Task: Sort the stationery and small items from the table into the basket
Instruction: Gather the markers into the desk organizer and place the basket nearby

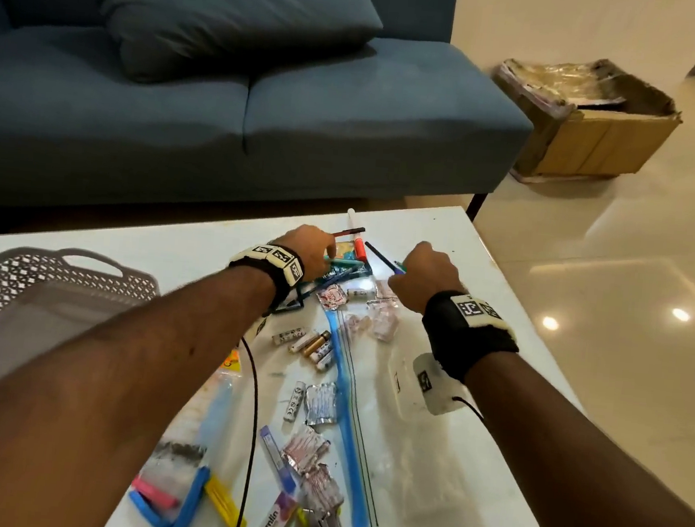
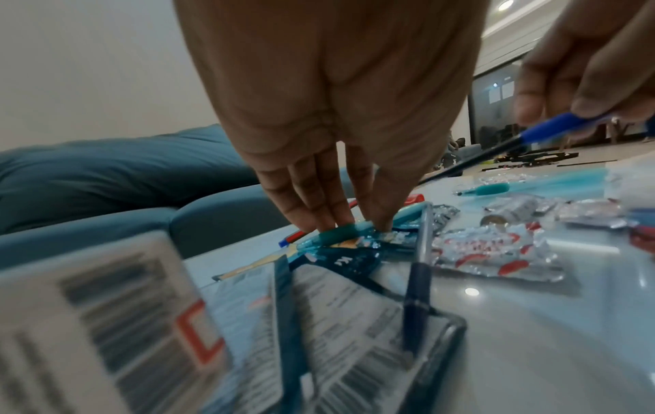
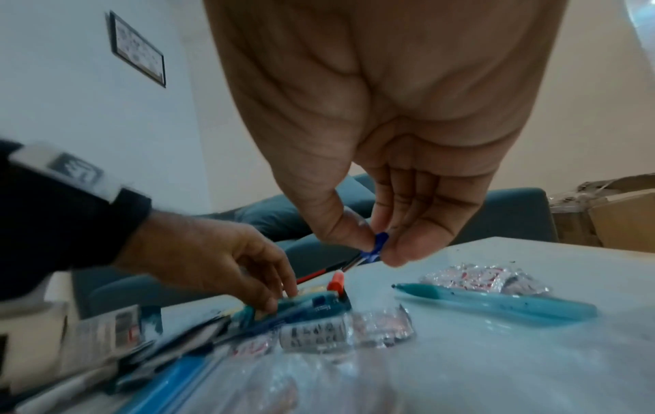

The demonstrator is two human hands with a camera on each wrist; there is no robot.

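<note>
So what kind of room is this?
Probably a living room at home. There is a blue sofa with a cushion, a low white table in front of it, and a cardboard box on the shiny floor.

A blue sofa [image 1: 226, 97] with a cushion [image 1: 216, 12] stands behind the table; a cardboard box [image 1: 593, 129] sits right of the sofa.

The white glossy desk [image 1: 485, 250] carries a grey perforated basket [image 1: 41, 287] at its left edge. Right of the basket lie loose batteries [image 1: 309, 344], a clear zip bag with a blue strip [image 1: 348, 423], crumpled foil wrappers [image 1: 304, 448] and coloured clips [image 1: 191, 497]. Beyond the batteries sits a cluster of pens [image 1: 341, 263].
</note>
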